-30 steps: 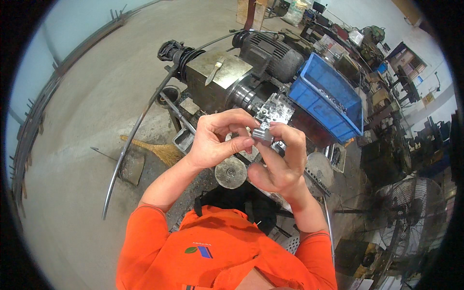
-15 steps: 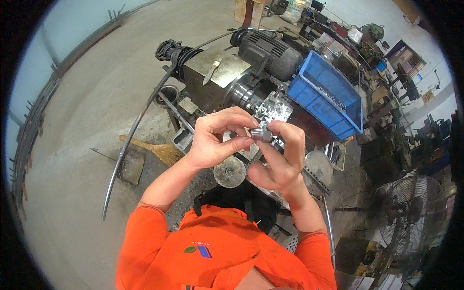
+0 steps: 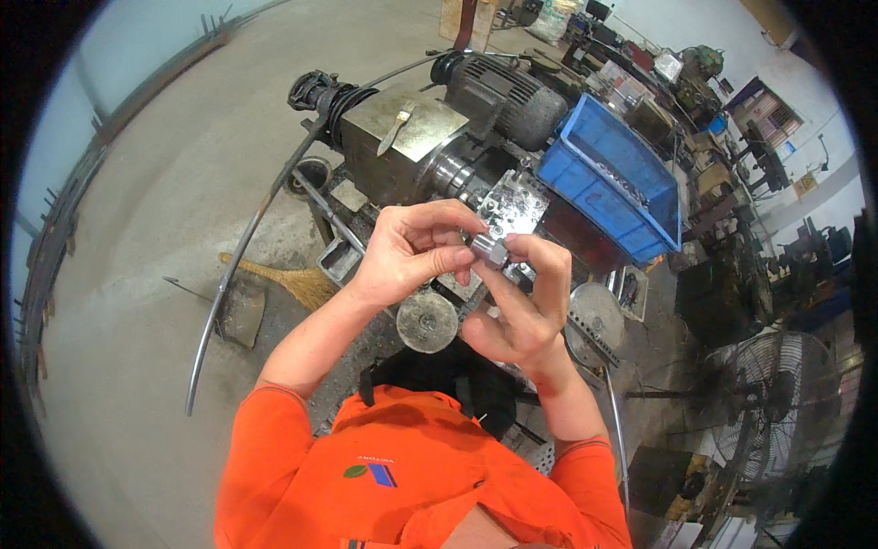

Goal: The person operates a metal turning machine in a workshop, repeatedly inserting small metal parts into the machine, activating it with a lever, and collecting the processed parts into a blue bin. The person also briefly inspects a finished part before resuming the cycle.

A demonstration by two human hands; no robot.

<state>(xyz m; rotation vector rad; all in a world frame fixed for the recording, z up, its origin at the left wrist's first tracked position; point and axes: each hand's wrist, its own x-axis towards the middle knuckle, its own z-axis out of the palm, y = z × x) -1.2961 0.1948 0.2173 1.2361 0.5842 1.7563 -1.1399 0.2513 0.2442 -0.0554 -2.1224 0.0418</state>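
A small shiny metal fitting point(image 3: 491, 251), with a hex section and a round threaded-looking end, is held between my two hands in front of the lathe. The thumb and fingers of my left hand point(image 3: 408, 252) pinch in at its round end. On the other side, my right hand point(image 3: 529, 306) grips the hex section with its fingertips. Behind the fitting lies the machine's bright metal block point(image 3: 515, 207), strewn with chips. The lathe's chuck and spindle point(image 3: 450, 172) sit just beyond my left fingers.
A blue plastic crate point(image 3: 608, 183) stands beyond my right hand. A brush point(image 3: 396, 128) lies on the headstock, with a motor point(image 3: 506, 99) behind it. A long bent metal rod point(image 3: 240, 256) and a straw broom point(image 3: 291, 282) are at left. A caged fan point(image 3: 773, 403) stands at right.
The fitting has tilted, its hex end now angled lower and more of its round end showing. Both hands stay at it, with slight finger shifts. The whole view has shifted a little.
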